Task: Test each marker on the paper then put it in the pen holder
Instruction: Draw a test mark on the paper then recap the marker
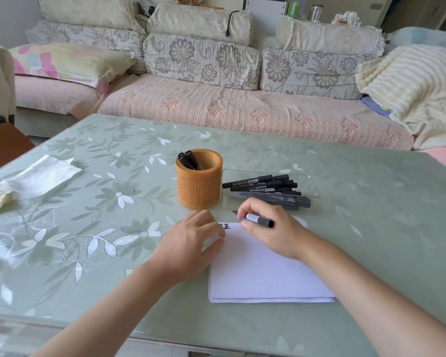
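A marker (259, 220) is pinched between the thumb and curled fingers of the right hand (271, 233) over the far edge of the paper (263, 274). Its long axis lies nearly left-right, with the tip pointed left. The paper is pressed by the left hand (191, 243), fingers relaxed. Black strokes (228, 226) are partly hidden by both hands. 2 markers (191, 161) are stood in the pen holder (198, 186).

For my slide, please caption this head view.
Right hand holds a marker; left hand rests on paper near pen holder.
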